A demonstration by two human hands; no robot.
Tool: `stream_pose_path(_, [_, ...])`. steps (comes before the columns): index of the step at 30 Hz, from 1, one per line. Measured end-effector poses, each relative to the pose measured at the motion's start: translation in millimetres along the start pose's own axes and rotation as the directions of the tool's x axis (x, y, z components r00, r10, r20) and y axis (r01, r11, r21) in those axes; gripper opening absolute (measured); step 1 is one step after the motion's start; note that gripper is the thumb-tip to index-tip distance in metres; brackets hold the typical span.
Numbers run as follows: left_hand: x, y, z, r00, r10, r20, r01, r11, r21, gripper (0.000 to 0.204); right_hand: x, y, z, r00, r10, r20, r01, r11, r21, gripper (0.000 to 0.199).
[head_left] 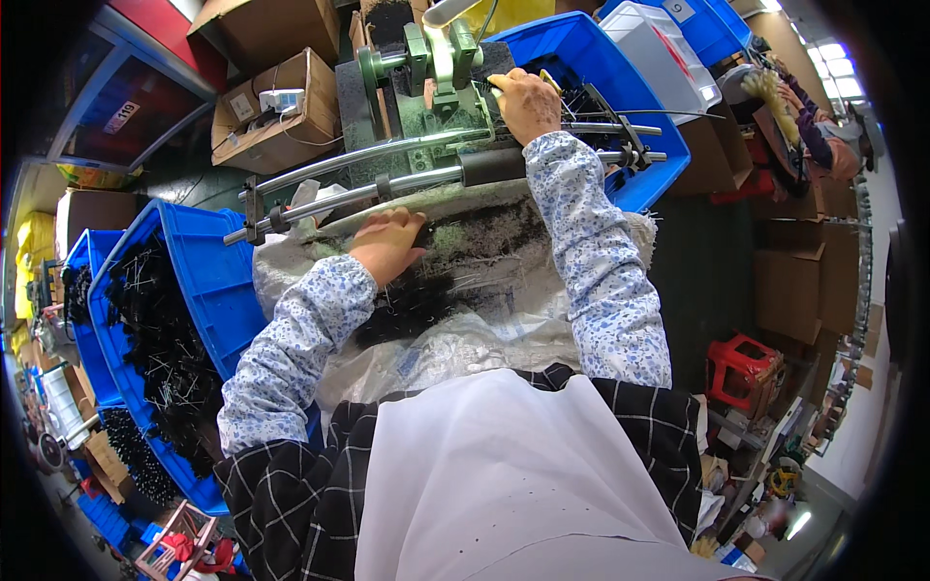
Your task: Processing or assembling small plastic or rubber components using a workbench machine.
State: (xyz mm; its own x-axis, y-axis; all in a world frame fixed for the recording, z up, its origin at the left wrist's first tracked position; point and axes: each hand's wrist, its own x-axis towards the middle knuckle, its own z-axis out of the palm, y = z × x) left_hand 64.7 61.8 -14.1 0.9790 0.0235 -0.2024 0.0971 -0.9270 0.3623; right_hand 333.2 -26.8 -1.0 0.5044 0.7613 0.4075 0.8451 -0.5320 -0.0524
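A green machine (426, 126) with a lit spindle stands in front of me. Two metal rods (363, 186) run across its near side. My left hand (387, 242) rests palm down below the rods, at the upper edge of a dusty white woven sack (484, 339) draped over my lap; its fingers lie along the edge, the thumb apart. Black bristles (417, 302) lie scattered on the sack beside it. At the machine's right side, my right hand (528, 107) is closed above the rods, fingers curled; what it pinches is hidden.
On the left, a blue crate (218, 290) holds many black brushes with wire stems (160, 358). Another blue crate (668, 160) stands beyond my right arm, near a white bin (654, 53). An open cardboard box (315, 116) sits left of the machine. Another person (823, 140) works at far right, near a red stool (741, 373).
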Motion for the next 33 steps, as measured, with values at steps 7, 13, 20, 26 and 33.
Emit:
stream_pose_path(7, [19.4, 8.5, -1.0, 0.977, -0.041, 0.208, 0.041, 0.999, 0.005, 0.050, 7.3, 4.5, 3.1, 1.000, -0.017, -0.003, 0.017, 1.000, 0.013, 0.023])
stream_pose_path(13, [17.9, 22.0, -18.7, 0.973, -0.035, 0.229, 0.042, 0.999, -0.025, 0.049, 8.3, 16.2, 8.9, 0.997, -0.065, 0.028, 0.065, 0.998, 0.011, 0.026])
stream_pose_path(20, [-11.2, 16.8, -47.9, 0.930, 0.194, -0.311, -0.290, 0.909, -0.300, 0.034, -11.2, 18.6, -6.1, 0.987, 0.158, 0.021, -0.157, 0.987, -0.010, 0.035])
stream_pose_path(26, [-12.5, 20.6, -57.1, 0.927, 0.159, -0.341, -0.290, 0.878, -0.381, 0.036, -3.6, -12.7, 10.0, 0.991, 0.095, -0.091, -0.078, 0.982, 0.169, 0.009])
stream_pose_path(33, [-10.3, 26.4, -65.3, 0.918, 0.157, -0.365, -0.311, 0.854, -0.417, 0.029, -0.1, -54.9, 10.4, 0.988, 0.102, -0.120, -0.089, 0.990, 0.111, 0.009])
